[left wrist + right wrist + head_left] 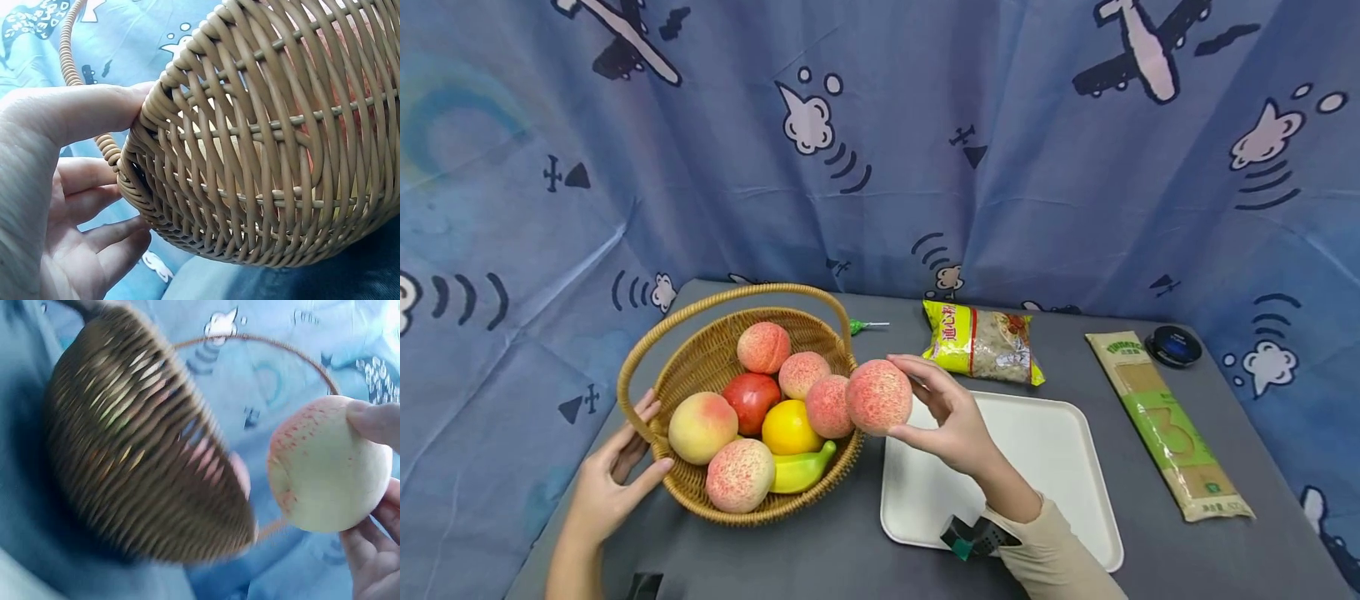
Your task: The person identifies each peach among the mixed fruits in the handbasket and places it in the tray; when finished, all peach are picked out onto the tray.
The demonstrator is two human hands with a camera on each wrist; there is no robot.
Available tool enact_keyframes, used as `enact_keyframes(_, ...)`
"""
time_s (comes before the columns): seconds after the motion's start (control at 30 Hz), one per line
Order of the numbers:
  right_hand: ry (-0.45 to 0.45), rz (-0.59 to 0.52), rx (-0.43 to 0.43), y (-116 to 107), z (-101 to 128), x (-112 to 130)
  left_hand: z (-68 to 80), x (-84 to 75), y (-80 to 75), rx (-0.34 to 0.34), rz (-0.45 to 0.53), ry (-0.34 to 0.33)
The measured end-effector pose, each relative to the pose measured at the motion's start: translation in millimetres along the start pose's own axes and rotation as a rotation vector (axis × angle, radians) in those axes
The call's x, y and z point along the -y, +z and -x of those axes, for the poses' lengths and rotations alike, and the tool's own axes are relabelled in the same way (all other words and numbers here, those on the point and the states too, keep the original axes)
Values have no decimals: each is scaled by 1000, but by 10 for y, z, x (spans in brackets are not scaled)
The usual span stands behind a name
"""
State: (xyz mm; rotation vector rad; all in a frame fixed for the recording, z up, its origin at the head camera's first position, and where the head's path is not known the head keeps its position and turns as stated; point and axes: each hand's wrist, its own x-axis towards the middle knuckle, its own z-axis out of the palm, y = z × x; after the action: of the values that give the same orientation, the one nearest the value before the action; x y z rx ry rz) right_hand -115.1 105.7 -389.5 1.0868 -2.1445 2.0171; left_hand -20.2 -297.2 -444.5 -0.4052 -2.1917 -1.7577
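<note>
A wicker basket point(760, 517) with an arched handle stands tilted on the left of the table. Inside lie several peaches point(703, 428), a red apple point(751, 403), a yellow round fruit point(791, 427) and a banana point(801, 471). My left hand point(606, 487) grips the basket's left rim near the handle's foot, thumb and fingers on either side, as the left wrist view also shows. My right hand point(951, 417) holds a speckled peach point(878, 397) between thumb and fingers at the basket's right rim. In the right wrist view this peach point(328, 469) is above the rim, pale side showing.
Right of the basket a white tray point(1067, 467) lies partly under my right forearm. Behind it is a yellow pasta bag point(981, 342). A long noodle pack point(1168, 425) and a dark round object point(1173, 346) lie at right. A green lollipop point(857, 326) lies behind the basket.
</note>
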Motion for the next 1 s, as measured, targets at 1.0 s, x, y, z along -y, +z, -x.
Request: enact_keyframes(1.0, 280, 86, -84, -437, 495, -1038, -14, -37, 21, -20, 17, -39)
